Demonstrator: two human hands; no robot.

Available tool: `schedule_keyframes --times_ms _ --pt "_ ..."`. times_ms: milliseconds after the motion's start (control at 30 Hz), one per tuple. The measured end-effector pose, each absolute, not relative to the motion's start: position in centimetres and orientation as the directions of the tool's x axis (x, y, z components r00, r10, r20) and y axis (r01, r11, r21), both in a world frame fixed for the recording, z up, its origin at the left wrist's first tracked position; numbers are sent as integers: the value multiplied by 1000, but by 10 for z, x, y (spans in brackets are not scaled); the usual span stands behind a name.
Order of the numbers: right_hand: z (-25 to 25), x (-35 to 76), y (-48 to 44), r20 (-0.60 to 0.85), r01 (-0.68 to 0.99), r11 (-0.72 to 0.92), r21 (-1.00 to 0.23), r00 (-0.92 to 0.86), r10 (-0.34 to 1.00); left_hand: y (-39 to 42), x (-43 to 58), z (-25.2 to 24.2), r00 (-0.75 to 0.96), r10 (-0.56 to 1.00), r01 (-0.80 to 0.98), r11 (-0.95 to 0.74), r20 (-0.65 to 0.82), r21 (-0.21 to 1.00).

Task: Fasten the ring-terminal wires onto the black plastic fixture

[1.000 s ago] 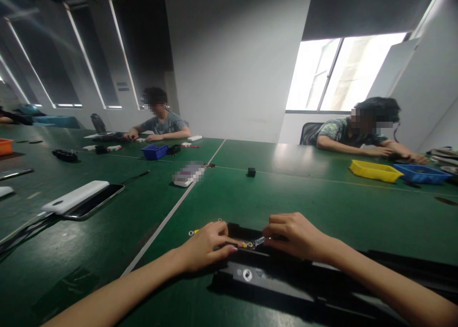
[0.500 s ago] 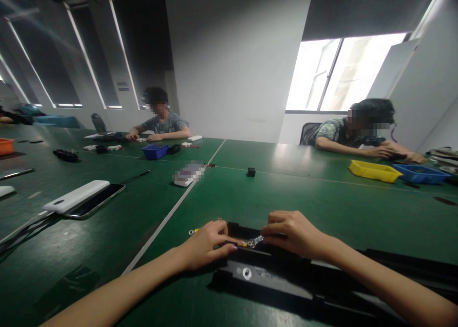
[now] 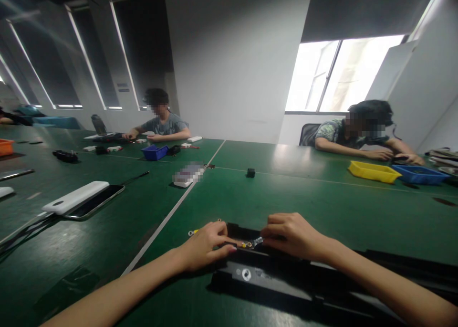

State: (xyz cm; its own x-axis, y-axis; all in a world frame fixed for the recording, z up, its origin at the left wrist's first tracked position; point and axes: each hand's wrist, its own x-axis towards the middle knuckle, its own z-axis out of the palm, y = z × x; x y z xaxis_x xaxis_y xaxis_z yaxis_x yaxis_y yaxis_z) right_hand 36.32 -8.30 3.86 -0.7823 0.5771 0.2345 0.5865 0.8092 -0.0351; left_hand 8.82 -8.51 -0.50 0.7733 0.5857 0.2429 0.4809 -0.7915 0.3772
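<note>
A long black bar-shaped device [image 3: 272,281] lies across the green table [image 3: 250,198] in front of me. My left hand [image 3: 205,245] rests on its left end with fingers curled, pinching a small yellow-tipped terminal [image 3: 244,244]. My right hand [image 3: 295,235] is closed on a small silvery metal piece [image 3: 258,242] that meets the terminal over the device. Another small yellow-ended connector [image 3: 193,232] lies on the table just beyond my left hand.
A white power bank [image 3: 75,196] on a phone lies at the left. A small black cube [image 3: 250,173] sits mid-table. Blue trays [image 3: 154,151] [image 3: 418,174] and a yellow tray [image 3: 374,170] stand by two seated people across the table.
Both hands stay on the device; my right hand has shifted a little, bringing the silvery piece closer to the yellow terminal.
</note>
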Motion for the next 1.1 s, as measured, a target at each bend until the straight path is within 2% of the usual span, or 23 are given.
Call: schedule_keyframes --times_ms 1100 --pt "39 363 -83 223 587 809 -32 -785 578 -84 89 -6 776 578 473 -799 252 372"
